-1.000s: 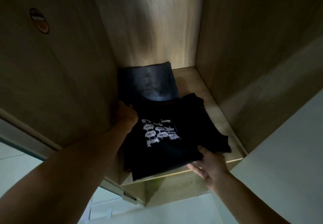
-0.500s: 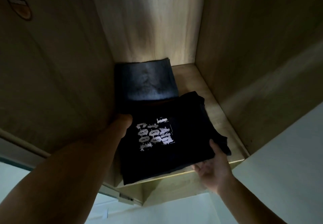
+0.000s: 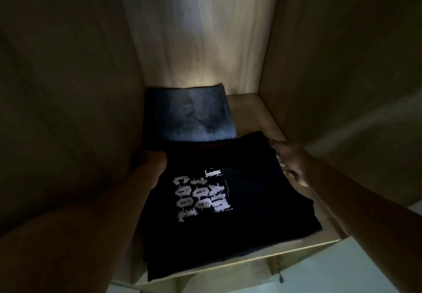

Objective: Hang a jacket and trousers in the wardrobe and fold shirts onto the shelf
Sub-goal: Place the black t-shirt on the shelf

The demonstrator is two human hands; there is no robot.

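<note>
A folded black shirt with a white print lies at the front of the wooden shelf inside the wardrobe. Behind it lies a folded blue-grey shirt, against the back wall. My left hand is at the black shirt's far left corner, its fingers curled out of sight under the cloth. Along the shirt's right edge rests my right hand, fingers touching the fabric near the far right corner.
Wooden side walls close in the shelf on both sides, with a lit back panel behind. A strip of bare shelf runs to the right of the shirts. A pale floor shows below the front edge.
My right hand has moved from the black shirt's front right corner up along its right edge. The shirt now lies squarer on the shelf. My left hand has stayed at the left corner.
</note>
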